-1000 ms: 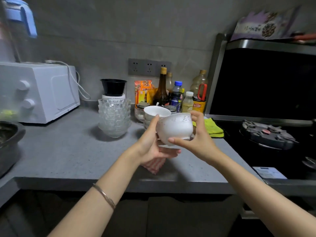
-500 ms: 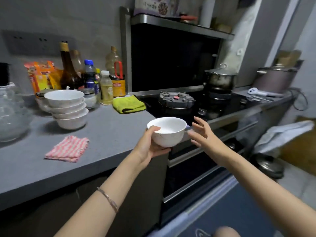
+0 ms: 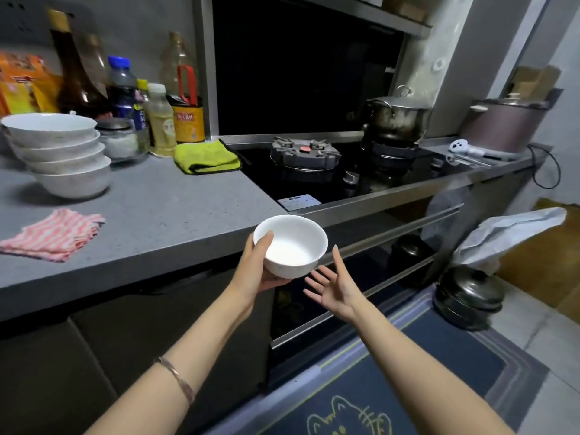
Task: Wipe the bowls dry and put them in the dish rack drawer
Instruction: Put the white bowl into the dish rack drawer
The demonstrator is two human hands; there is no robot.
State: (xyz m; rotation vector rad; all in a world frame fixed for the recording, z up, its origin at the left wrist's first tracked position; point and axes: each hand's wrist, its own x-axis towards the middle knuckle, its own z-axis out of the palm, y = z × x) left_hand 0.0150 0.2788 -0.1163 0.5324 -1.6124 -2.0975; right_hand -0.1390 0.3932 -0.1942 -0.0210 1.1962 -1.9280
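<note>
Kitchen corner: grey speckled stone surface [image 3: 157, 215] at left, black glass hob [image 3: 314, 186] at right. Nearest, on the floor, dark blue mat with a yellow cat outline [image 3: 361, 403]. Above it, two bare forearms reaching forward, thin metal bracelet [image 3: 175, 376] on the left wrist.

Left hand [image 3: 254, 274] gripping a small white ceramic bowl [image 3: 295, 246]: thumb hooked over the near rim, fingers curled under the base. Bowl upright, in the air just off the surface's front edge, over the dark cabinet front [image 3: 295, 312] below the hob. Right hand [image 3: 335, 287] empty, palm up, fingers spread, just below and right of the bowl, no contact visible.

Further back on the surface: crumpled red-and-white striped cloth [image 3: 53, 235], then a stack of white bowls [image 3: 59, 152], a folded yellow-green cloth [image 3: 205, 157], and a row of bottles [image 3: 125, 98] against the wall.

Against half a second earlier: bowl lower, right hand dropped and turned palm up, view swung rightward and down. A second earlier, both hands on the bowl, over the surface.
</note>
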